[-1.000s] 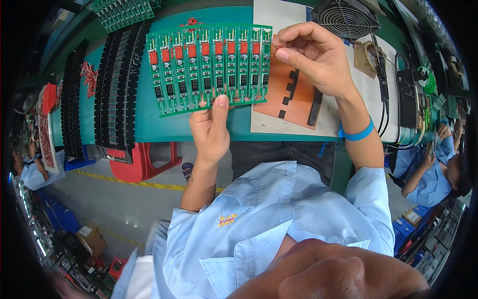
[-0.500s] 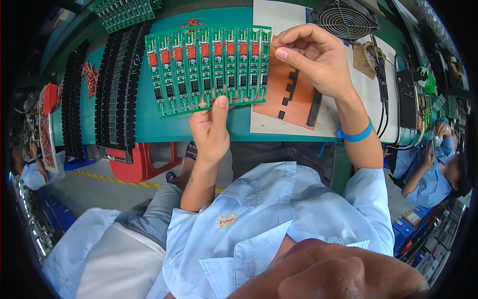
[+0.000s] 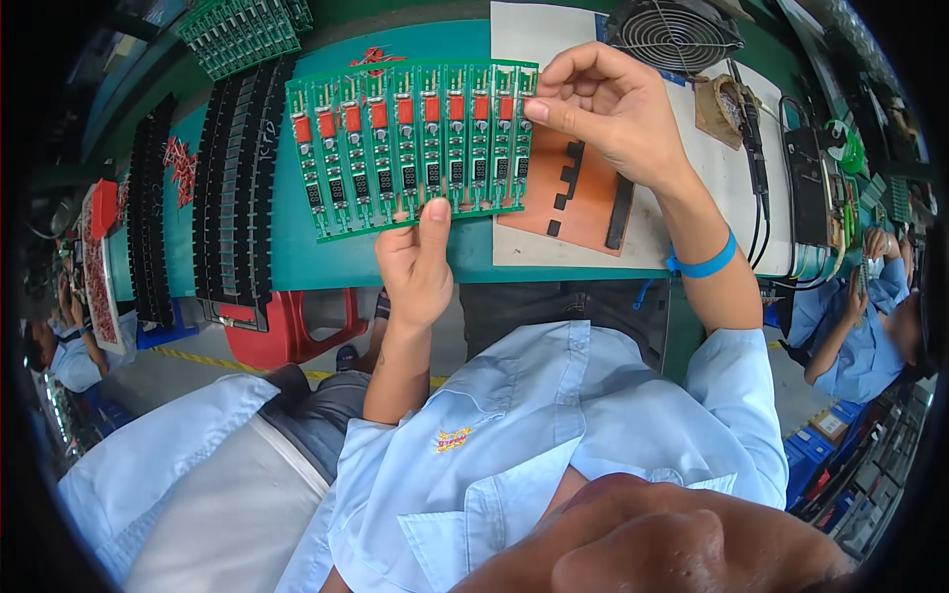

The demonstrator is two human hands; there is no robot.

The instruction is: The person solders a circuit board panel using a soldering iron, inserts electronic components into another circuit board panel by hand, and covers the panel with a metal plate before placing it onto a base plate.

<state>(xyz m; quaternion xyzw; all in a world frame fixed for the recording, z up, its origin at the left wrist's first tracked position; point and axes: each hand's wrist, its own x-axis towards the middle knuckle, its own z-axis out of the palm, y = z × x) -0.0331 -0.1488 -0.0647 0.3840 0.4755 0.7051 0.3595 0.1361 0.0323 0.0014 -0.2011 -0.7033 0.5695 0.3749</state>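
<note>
A green circuit board panel (image 3: 418, 148) made of several narrow strips is held up over the bench, its component side showing. Each strip carries a red block and a black digit display. My left hand (image 3: 417, 262) grips the panel's lower edge, thumb on the front and fingers hidden behind. At the upper right corner, my right hand (image 3: 618, 119) has its thumb and forefinger closed on the panel's side edge; whether a smaller part is between them I cannot make out. Beneath and beside it lies an orange plate (image 3: 593, 198) with black strips, partly covered by the panel.
Long black slotted racks (image 3: 233, 188) stand on the green bench left of the panel, with red-wired parts (image 3: 180, 168) beside them. Another panel (image 3: 242, 38) lies far left. A fan (image 3: 675, 38) and corded tool (image 3: 753, 148) sit right. A co-worker's sleeve (image 3: 168, 474) is close at left.
My right thumb and forefinger have moved slightly left, onto the panel's edge. The panel stays in my left hand, nearly still. The co-worker at left has shifted further left.
</note>
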